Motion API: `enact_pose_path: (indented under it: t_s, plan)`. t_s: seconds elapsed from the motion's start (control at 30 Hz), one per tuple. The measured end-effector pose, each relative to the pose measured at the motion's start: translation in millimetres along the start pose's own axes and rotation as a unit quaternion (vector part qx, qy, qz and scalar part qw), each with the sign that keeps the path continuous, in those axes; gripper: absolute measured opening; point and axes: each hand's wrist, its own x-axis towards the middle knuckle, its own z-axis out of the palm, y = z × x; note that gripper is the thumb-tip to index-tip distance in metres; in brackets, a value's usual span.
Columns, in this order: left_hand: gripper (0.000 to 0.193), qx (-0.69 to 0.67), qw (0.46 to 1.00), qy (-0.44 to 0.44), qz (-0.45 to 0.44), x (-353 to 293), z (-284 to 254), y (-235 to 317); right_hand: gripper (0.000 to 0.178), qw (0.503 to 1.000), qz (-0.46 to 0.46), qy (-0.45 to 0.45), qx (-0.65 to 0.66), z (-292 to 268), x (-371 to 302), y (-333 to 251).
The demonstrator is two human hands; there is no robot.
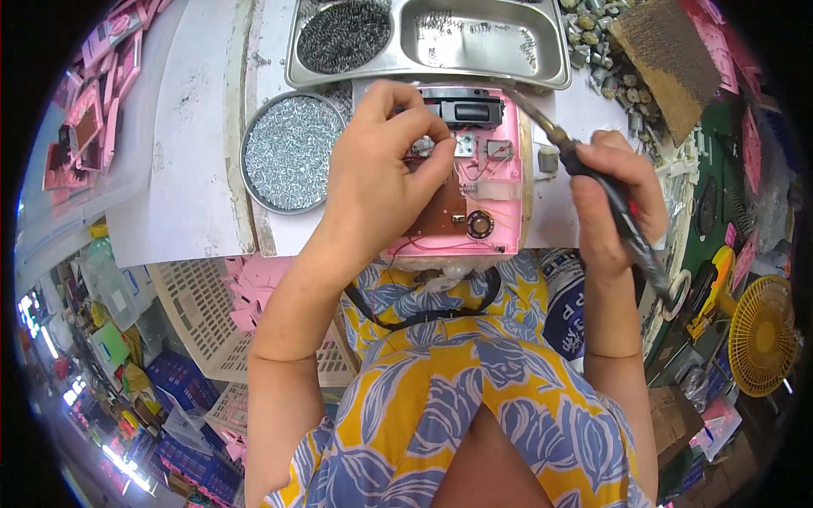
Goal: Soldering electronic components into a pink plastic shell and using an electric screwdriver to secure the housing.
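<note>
Pink casing (pixel 506 222) lies open at the near edge of the white table (pixel 190 169), directly before the wearer. From my remote view I judge the step in hand to be fitting or joining parts inside it; the next move seems to call for bringing the tool (pixel 627 216) inward while the left hand (pixel 381 161) steadies the work. Left: thumb and fingertips drawn close over the brown board (pixel 436 210); whether they pinch a wire or small part I cannot tell. Right hand (pixel 618 190): wrapped round the tool's dark handle, its slim metal shaft slanting toward the casing's far right corner; tip contact unclear. Materials: smooth, glossy plastic shell, flat matt board, round speaker (pixel 480 224) with dark rim, thin loose wires (pixel 474 172). Outward: round dish (pixel 246 178) heaped with bright, grainy-looking screws (pixel 295 152); polished steel tray (pixel 483 74) with coiled dark springs (pixel 345 35); rough brown slab (pixel 665 59); yellow ribbed fan (pixel 764 336).
</note>
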Motion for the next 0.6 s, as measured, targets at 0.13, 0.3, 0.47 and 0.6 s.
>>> enact_pose_path:
  t_s: [0.13, 0.3, 0.47, 0.6]
  plan:
    - [0.012, 0.034, 0.999, 0.008, 0.008, 1, 10, -4, 0.029, 0.996, 0.067, 0.040, 0.051, 1, -9, -12]
    - [0.011, 0.036, 0.998, 0.039, 0.024, 1, 10, -9, 0.025, 0.998, -0.014, -0.057, 0.000, -4, -6, 3]
    - [0.011, 0.041, 0.998, 0.041, 0.024, 0, 12, -11, 0.024, 0.996, -0.026, -0.081, -0.024, -2, -6, 8]
    - [0.011, 0.036, 0.999, 0.037, 0.017, 0, 11, -10, 0.024, 0.997, -0.021, -0.073, -0.023, 1, -6, 8]
